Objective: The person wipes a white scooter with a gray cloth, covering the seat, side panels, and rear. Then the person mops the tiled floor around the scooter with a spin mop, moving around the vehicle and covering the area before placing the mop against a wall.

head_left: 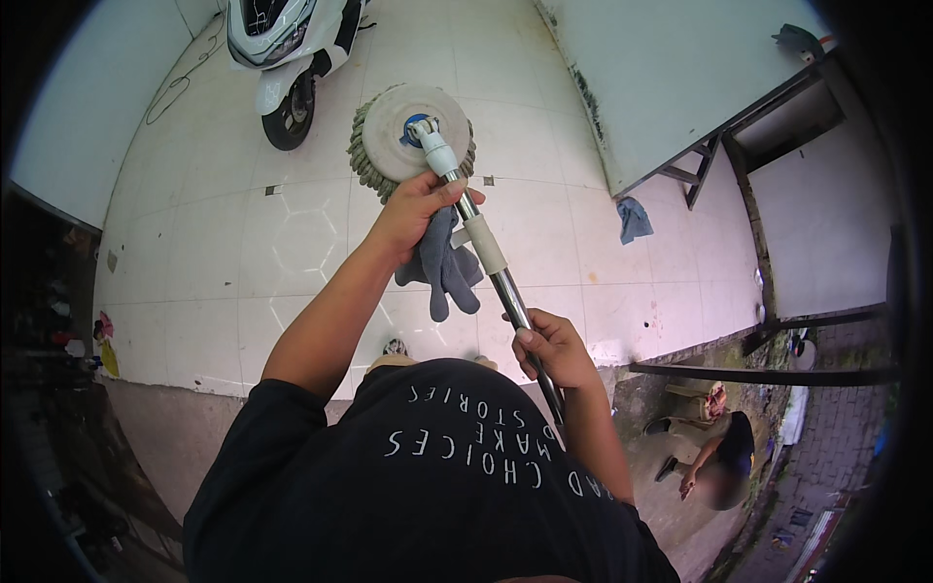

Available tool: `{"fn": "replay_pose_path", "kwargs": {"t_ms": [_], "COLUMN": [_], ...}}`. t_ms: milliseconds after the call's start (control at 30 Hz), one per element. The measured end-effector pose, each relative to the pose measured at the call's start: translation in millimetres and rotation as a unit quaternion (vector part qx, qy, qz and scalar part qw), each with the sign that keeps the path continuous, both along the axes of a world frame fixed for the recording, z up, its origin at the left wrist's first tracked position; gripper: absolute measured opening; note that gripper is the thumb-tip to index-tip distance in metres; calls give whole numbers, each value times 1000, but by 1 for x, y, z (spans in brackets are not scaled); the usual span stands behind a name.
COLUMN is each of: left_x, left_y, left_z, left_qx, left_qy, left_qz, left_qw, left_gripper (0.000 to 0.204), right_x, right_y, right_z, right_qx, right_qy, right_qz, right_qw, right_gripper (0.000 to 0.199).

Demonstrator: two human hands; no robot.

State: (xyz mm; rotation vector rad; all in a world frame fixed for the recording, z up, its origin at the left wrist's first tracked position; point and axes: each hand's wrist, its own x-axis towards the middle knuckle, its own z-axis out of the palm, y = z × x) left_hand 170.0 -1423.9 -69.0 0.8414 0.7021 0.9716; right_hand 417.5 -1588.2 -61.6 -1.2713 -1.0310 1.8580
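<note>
Hands (413,209) (both) on mop handle (491,262)

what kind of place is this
Probably a tiled home porch or carport: a parked white scooter on the pale tiled floor, a mop in both hands, and paving beyond the step.

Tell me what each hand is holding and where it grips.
Both hands hold the mop's metal handle. The left hand grips it near the round mop head, along with a grey glove. The right hand grips it further up.

A black short-sleeved T-shirt (437,486) with pale lettering, forearms bare, no gloves worn.
</note>
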Motion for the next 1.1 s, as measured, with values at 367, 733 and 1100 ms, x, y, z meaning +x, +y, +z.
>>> {"fn": "replay_pose_path", "kwargs": {"t_ms": [367,733,1100], "left_x": [25,45,15], "left_y": [15,26,25], "left_z": [-3,-13,3], "left_qx": [-19,-69,-63], "left_qy": [43,-39,-73], "left_qz": [154,170,49], "left_qw": [987,982,994], "left_gripper": [29,27,46], "right_x": [1,14,43], "right_y": [54,92,114], "right_z": [2,18,1], "right_qx": [330,327,-47], "right_qy": [-520,-583,-25], "right_qz": [17,59,229], "right_qw": [788,741,972], "right_gripper": [52,58,33]}}
